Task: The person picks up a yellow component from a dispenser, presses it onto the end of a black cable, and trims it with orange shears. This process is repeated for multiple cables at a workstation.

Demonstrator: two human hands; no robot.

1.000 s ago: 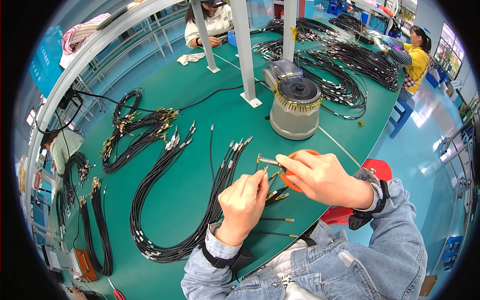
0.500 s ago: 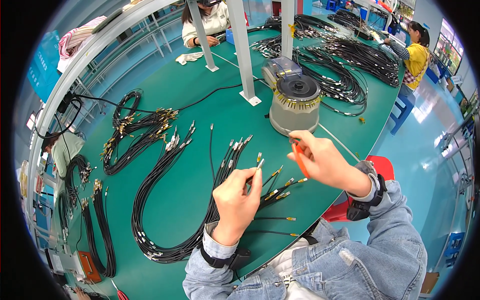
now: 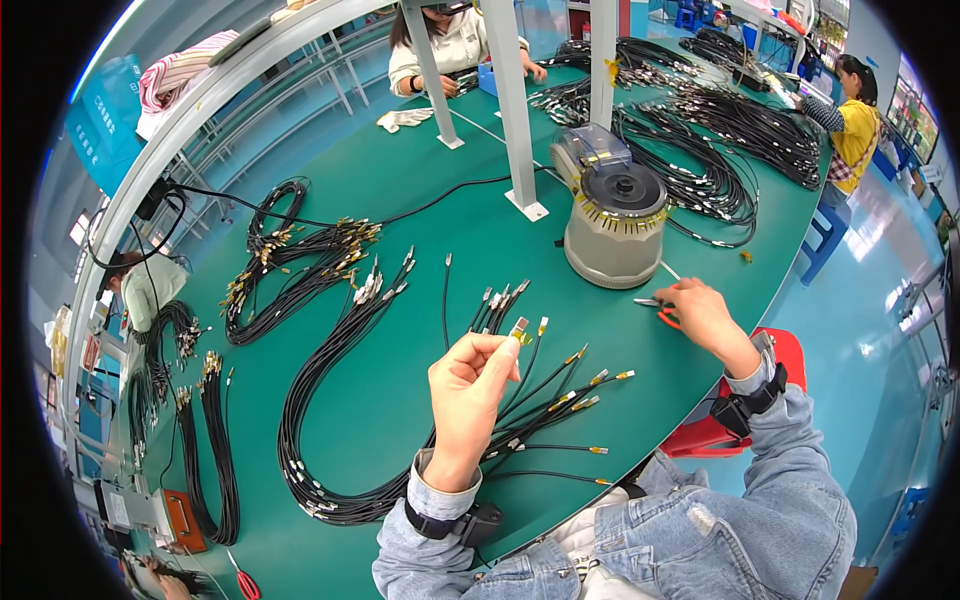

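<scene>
My left hand [image 3: 468, 395] is raised over the table, thumb and fingers pinched on the metal-tipped end of a black cable [image 3: 519, 326] with a bit of yellow at it. My right hand [image 3: 702, 320] is low at the table's right side, fingers closed around small orange-handled pliers [image 3: 669, 318]. Their metal jaws point left, close to the tabletop. Below my left hand, a bundle of black cables [image 3: 292, 425] curves in a U, its connector ends fanned out toward the right. Several of those ends [image 3: 585, 403] carry yellow bands.
A round grey tape dispenser [image 3: 615, 235] stands beyond my right hand, near white frame posts [image 3: 512, 110]. More cable bundles [image 3: 300, 275] lie left and far right on the green table [image 3: 400, 215]. A red chair [image 3: 782, 365] is at right. Co-workers sit around the table.
My right hand has moved right and down to the tabletop with the pliers, away from my left hand. My left hand still pinches the cable end. The whole view has shifted slightly.
</scene>
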